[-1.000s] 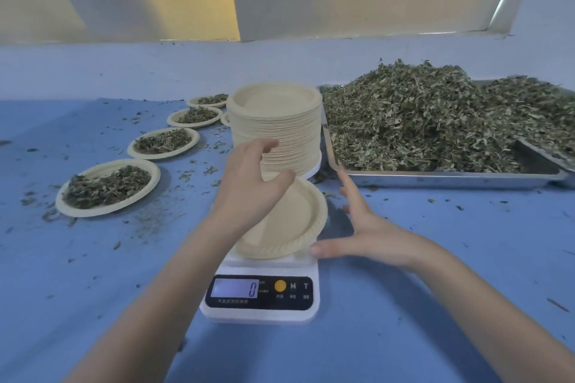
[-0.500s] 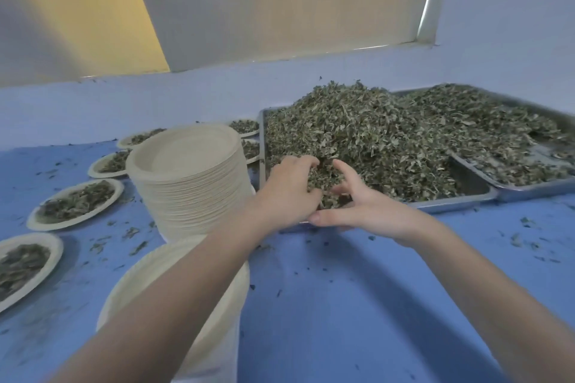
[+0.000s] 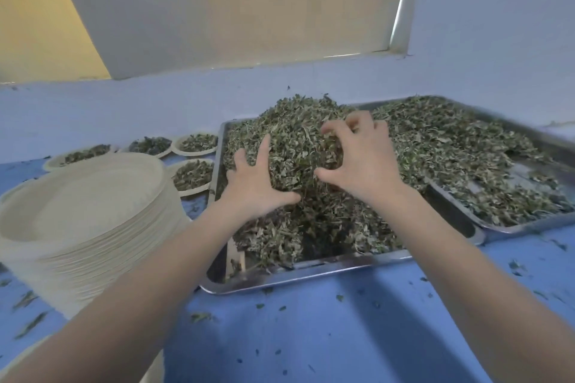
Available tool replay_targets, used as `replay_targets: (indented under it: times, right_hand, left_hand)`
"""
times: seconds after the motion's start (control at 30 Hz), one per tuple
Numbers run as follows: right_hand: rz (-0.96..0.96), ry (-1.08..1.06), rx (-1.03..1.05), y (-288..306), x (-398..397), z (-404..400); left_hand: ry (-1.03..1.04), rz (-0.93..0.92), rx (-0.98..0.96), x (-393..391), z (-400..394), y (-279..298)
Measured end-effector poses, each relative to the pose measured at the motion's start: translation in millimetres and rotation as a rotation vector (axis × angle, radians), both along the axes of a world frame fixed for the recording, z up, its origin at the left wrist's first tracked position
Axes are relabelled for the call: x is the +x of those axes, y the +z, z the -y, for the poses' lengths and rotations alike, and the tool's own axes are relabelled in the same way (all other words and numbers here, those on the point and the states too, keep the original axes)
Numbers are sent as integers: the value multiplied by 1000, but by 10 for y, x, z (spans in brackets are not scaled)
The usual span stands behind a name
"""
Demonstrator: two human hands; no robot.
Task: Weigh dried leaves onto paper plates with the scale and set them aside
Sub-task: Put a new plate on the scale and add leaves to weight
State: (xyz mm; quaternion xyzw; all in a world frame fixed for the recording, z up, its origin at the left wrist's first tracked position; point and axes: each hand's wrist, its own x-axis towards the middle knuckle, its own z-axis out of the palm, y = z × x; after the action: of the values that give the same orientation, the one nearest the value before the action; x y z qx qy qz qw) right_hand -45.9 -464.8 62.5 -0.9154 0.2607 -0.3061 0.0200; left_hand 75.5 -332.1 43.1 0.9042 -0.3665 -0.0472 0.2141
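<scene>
Both hands have advanced deeper into the heaped grey-green dried leaves (image 3: 298, 146) in the steel tray (image 3: 311, 270) at 12 o'clock; left hand (image 3: 255, 183), fingers spread, and right hand (image 3: 357, 162), fingers clawed, are cupping a clump between them for portioning.

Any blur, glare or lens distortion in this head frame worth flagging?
Head view: wide-angle bending at the edges; soft motion blur on the plate stack and far tray; bright strip along the window frame; both hands' shadows darken the leaf pile.

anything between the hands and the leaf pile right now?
Nothing visible. The left hand and right hand are already on the heap of dried green leaves in the near steel tray.
</scene>
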Motion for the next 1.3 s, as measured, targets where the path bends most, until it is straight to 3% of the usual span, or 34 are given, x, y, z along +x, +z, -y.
replay_targets:
  times: [0.13,0.37,0.5,0.67,0.83,1.0,1.2,1.3]
  right_hand:
    - [-179,-106,110,30,274,114]
    - [124,147,94,110,293,38]
    - [142,296,149,228,347,-106]
    - [21,313,502,49,391,-189]
    - [166,283,672,-22,324,-301]
    - [143,288,641,56,314,-509]
    - [329,272,767,5,282,-928]
    - [413,298,788,80,188,-1206]
  left_hand:
    - [-83,-45,-106,65,239,91]
    - [-8,225,-188,-9,353,149]
    - [-61,209,-281,-89,263,253]
    - [-147,-29,-294,-247,12,204]
    - [-194,-227,-251,-364,-211,115]
    - [-60,-390,-434,-462,-348,167]
    - [-4,-959,-788,-592,-578,195]
    - [-48,-976,-910,-665,-795,265]
